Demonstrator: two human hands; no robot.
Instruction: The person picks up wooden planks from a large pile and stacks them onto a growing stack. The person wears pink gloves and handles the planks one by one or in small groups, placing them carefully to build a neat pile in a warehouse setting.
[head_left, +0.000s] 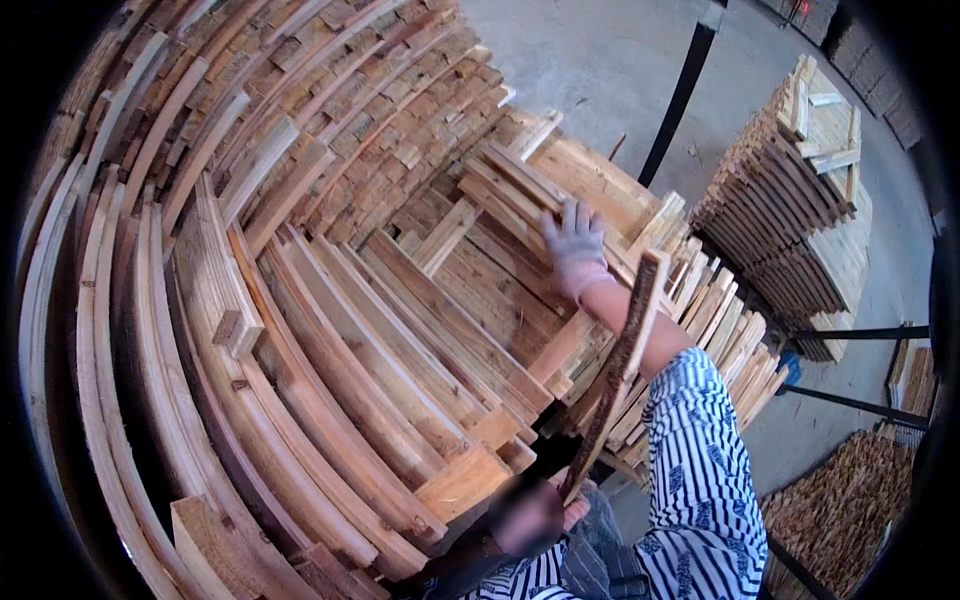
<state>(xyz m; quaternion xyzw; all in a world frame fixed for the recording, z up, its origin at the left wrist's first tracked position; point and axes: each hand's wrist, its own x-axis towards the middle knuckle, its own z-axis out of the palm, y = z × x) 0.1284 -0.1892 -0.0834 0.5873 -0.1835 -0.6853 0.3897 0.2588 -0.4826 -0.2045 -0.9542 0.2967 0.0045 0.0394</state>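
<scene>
My right hand (578, 245), in a pale glove with a pinkish cuff, lies on narrow boards (515, 180) along the far side of a wooden stack. Its fingers are stretched out and slightly apart. Low in the picture, my left hand (573, 508) is closed around the lower end of a wooden strip (618, 375) with a dark, bark-like edge. Tilted upward, the strip crosses in front of my right forearm. Part of the left hand is blurred. Beneath my right hand, short crosspieces (447, 235) rest across wider planks (490, 285).
Long boards (340, 400) fill the left side in layers, behind them a tall stack of board ends (400, 120). Light sticks (715, 310) are piled right of my forearm. Dark posts (683, 90) and rails (860, 333) stand near another plank stack (780, 190).
</scene>
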